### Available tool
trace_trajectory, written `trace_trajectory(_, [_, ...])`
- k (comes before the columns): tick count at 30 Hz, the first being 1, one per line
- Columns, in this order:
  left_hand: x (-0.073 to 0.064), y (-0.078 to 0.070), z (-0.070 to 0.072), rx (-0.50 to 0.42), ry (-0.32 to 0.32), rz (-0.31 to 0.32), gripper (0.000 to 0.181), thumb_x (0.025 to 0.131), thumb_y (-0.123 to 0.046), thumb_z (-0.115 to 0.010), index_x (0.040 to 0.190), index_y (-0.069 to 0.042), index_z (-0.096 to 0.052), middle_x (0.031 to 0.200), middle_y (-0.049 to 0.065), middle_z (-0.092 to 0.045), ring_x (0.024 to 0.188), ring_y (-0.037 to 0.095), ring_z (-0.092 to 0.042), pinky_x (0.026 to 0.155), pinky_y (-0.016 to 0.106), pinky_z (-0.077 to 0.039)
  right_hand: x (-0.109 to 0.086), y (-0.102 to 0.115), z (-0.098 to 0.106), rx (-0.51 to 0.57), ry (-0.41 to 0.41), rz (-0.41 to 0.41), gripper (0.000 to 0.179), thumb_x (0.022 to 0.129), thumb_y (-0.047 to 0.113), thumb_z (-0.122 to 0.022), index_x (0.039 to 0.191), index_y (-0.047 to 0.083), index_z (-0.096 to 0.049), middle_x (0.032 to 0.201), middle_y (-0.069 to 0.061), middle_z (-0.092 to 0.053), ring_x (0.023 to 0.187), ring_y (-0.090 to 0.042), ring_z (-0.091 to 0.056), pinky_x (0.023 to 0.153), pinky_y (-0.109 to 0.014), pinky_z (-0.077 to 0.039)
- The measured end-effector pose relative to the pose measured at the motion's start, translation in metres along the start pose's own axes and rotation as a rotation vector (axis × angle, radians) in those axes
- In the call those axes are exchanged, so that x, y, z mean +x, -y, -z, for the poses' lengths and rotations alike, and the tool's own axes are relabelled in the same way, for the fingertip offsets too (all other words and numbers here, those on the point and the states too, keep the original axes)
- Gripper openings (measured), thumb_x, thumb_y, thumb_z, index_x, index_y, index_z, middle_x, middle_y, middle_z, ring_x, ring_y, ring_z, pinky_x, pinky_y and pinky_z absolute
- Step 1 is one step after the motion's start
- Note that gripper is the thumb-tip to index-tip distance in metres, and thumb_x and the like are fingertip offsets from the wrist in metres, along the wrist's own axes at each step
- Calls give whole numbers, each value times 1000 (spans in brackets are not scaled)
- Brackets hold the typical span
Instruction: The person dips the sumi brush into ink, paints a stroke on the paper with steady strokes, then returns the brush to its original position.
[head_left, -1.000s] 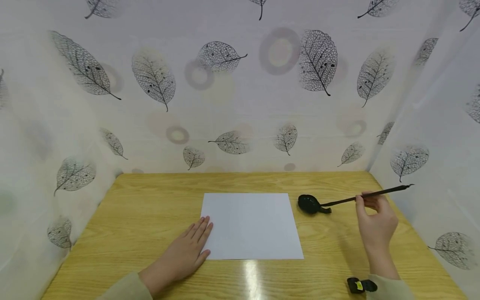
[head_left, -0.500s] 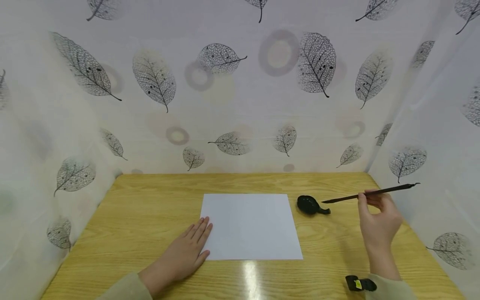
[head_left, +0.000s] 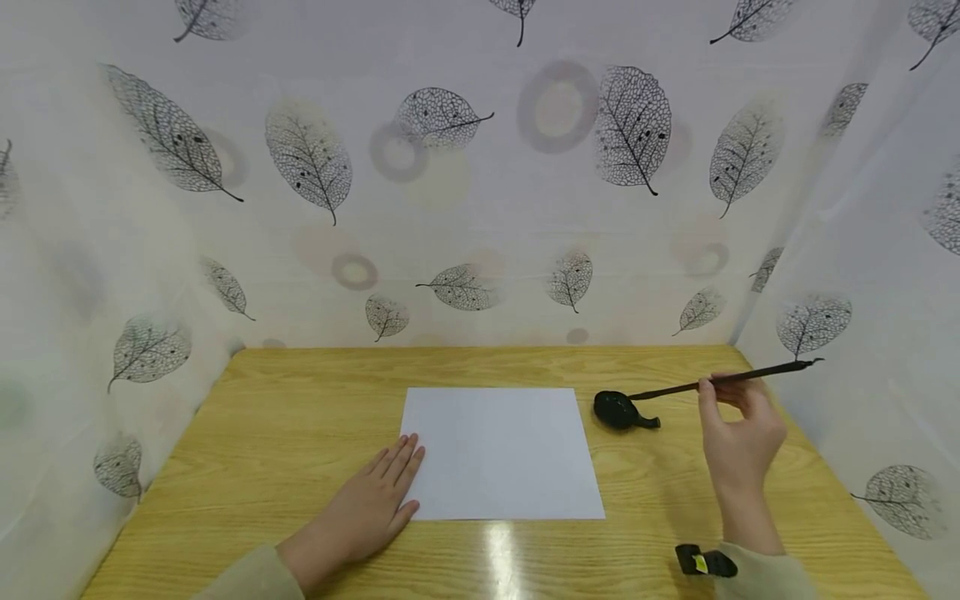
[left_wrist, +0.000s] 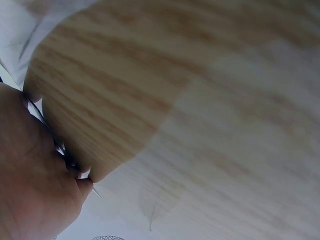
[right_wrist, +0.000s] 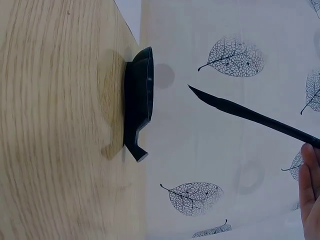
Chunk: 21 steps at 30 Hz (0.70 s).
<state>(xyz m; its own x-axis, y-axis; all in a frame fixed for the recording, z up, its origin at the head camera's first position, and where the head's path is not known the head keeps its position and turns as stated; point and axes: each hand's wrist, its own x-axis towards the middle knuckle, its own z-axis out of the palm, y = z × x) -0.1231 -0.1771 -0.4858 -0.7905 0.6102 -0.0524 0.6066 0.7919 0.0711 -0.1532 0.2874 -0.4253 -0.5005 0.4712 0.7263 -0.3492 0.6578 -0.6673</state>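
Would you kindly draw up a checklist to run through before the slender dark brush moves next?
1. Slender dark brush held in the right hand: ok.
2. Brush apart from the black, short-handled dish: ok in the right wrist view.
3. Dish upright on the yellow wooden table: ok.
4. Ink inside the dish: cannot tell.
5. White rectangular paper sheet flat and unmarked: ok.
6. Left hand over the sheet's left edge: ok.

Your left hand [head_left: 367,504] lies back upward, fingers straight, pointing obliquely toward the far edge of the worktop [head_left: 300,392], thumb apart. Your right hand [head_left: 742,437] is raised near the right edge, thumb and fingertips pinching, wrist below.
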Motion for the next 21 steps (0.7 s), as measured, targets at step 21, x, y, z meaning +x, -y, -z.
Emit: trace_trajectory(21, [2, 1, 0, 14, -14, -24, 68, 110, -36, -50, 161, 6, -36, 171, 28, -31, 160, 41, -33, 128, 54, -36, -10, 20, -21, 77, 77, 33, 15, 96, 1, -74, 103, -12, -74, 94, -14, -74, 86, 17, -62, 83, -3, -51])
